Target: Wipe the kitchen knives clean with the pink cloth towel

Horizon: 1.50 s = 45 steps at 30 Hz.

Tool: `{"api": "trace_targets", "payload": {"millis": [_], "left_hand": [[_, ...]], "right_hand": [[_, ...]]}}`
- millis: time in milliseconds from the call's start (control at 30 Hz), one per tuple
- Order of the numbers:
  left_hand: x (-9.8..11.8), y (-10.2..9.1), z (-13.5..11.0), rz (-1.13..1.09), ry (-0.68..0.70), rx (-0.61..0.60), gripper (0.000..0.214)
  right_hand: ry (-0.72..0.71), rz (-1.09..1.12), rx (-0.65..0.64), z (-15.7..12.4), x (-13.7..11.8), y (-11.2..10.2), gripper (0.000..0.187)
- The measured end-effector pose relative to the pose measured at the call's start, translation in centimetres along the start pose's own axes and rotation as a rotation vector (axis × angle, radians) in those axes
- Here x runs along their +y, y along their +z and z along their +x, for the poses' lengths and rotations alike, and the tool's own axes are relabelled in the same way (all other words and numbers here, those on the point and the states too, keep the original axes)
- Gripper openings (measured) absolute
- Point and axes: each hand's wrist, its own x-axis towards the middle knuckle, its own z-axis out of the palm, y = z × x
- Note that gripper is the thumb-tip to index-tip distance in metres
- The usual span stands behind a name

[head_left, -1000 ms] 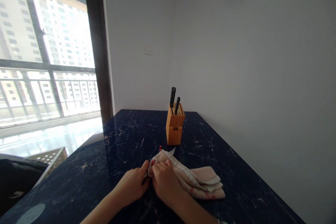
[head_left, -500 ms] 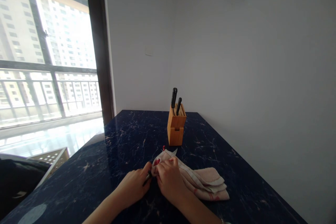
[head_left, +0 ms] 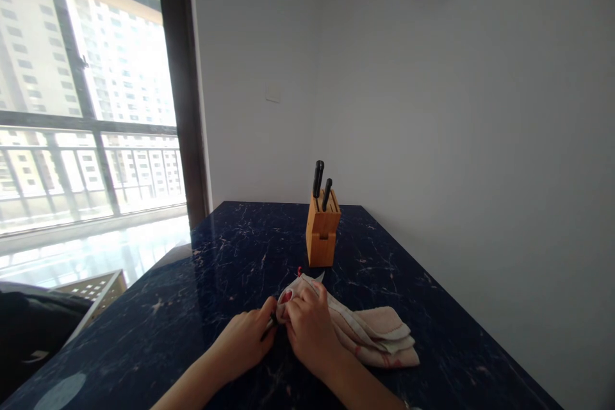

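Observation:
My left hand is closed around the black handle of a knife. The pointed tip of its blade shows past the far side of a pale pink towel, and the rest of the blade is covered. With bent fingers, my right hand grips the towel where it is folded over the blade, close beside my left hand. From there the cloth trails to the right across the dark table. A small red thing sticks up by the towel's far edge; I cannot make out what it is.
Beyond the towel stands a wooden knife block holding black-handled knives. The dark blue marbled table meets the wall at the back and right. A dark item and a perforated light panel are at the left.
My right hand's fingers have shifted slightly on the towel, away from me. My left hand stays nearly in place on the knife handle.

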Motion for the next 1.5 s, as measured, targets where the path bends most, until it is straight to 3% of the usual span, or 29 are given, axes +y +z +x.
{"api": "trace_targets", "payload": {"millis": [1100,1500], "left_hand": [[0.07,-0.06,0.02,0.003,-0.014,-0.020,0.027],[-0.06,0.03,0.18,-0.015,-0.006,-0.015,0.029]], "right_hand": [[0.012,-0.008,-0.004,-0.13,-0.16,0.00,0.012],[0.026,0.050,0.016,-0.28,-0.14,0.10,0.024]]}}
